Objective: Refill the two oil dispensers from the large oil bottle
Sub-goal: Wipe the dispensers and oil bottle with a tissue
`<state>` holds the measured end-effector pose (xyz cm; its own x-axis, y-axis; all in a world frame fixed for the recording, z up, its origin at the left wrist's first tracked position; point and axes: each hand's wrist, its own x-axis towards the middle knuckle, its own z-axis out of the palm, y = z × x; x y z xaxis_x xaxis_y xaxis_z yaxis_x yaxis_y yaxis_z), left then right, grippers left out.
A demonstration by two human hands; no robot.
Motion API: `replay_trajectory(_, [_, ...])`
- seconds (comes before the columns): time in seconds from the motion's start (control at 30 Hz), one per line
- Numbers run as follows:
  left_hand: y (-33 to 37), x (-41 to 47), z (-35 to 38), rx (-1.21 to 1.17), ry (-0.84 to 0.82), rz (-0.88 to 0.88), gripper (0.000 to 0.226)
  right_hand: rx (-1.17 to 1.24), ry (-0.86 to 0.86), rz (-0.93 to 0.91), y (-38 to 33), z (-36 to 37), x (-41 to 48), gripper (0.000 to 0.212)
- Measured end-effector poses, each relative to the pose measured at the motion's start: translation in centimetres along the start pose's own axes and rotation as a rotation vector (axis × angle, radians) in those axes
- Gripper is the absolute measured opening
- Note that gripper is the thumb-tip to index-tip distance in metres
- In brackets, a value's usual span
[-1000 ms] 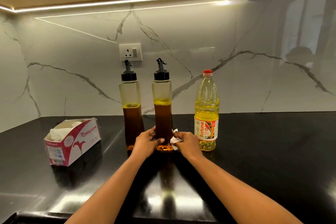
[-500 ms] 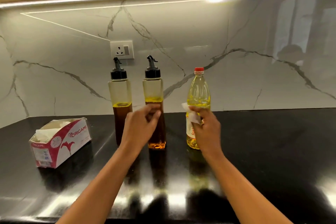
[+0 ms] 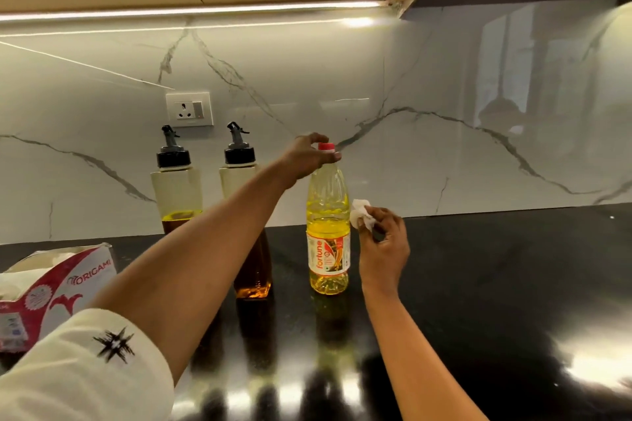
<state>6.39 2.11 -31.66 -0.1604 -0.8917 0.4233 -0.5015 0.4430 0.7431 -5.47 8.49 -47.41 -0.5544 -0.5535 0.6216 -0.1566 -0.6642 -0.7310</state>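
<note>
Left grip (image 3: 307, 157) has its fingers and thumb curled round the red cap (image 3: 326, 146) of the large oil bottle (image 3: 328, 249), which I see standing upright on the black worktop (image 3: 496, 284). Far left of the bottle lies an opened tissue box (image 3: 58, 287). Nearer, left of the bottle, stand the first dispenser (image 3: 175, 188) and the second dispenser (image 3: 239, 178), both capped and partly filled with dark oil, my forearm crossing in front of them. Just right of the bottle, my right grip (image 3: 384, 246) pinches a crumpled white tissue (image 3: 360, 215); I cannot tell whether it touches the bottle.
</note>
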Motion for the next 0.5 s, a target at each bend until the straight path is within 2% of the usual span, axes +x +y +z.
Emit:
replay_trajectory(0.1, [-1.0,-0.3,0.3,0.025,0.068,0.075,0.036,0.054,-0.03,0.018,-0.1,0.0,0.0,0.022])
replay_trajectory(0.27, [-1.0,-3.0,-1.9,0.093,0.059,0.167,0.041,0.137,-0.036,0.051,-0.3,0.1,-0.3,0.014])
replay_trajectory(0.4, [-0.9,-6.5,-5.1,0.116,0.012,0.181,0.044,0.031,-0.065,0.089,-0.4,0.2,-0.5,0.02])
replay_trajectory(0.5, [-1.1,-8.8,-7.3,0.124,-0.008,0.175,0.043,0.05,-0.125,0.085,-1.5,0.8,-1.1,0.028])
